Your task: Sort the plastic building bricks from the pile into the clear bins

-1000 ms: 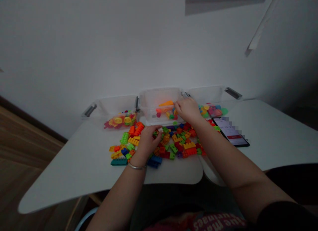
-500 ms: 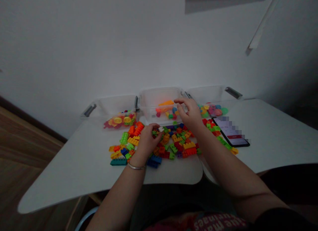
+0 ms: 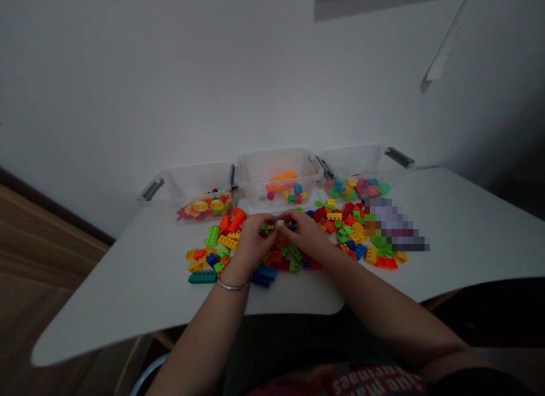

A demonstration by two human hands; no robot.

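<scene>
My left hand [image 3: 254, 237] is closed in a pinch, thumb and fingers around a small white toy brick [image 3: 280, 222]. Fingertips of my right hand [image 3: 305, 232] meet the same brick from the other side, its thumb and forefinger bent together. Most of the white brick is covered by the fingers. Both hands are over a spread of colourful toy bricks on the table. Left of them lie green bricks [image 3: 212, 236] and yellow bricks [image 3: 229, 241], while dark blue bricks [image 3: 263, 276] are just below my left hand.
Behind the bricks, a clear bin [image 3: 276, 194] holds an orange piece and small bricks. A left bin [image 3: 204, 206] and a right bin [image 3: 361, 189] contain colourful pieces. A partly blurred phone [image 3: 389, 220] lies at the right on the white table [image 3: 464, 226].
My right hand has come down and left from in front of the middle bin to meet my left hand at the white brick. My left hand has hardly moved.
</scene>
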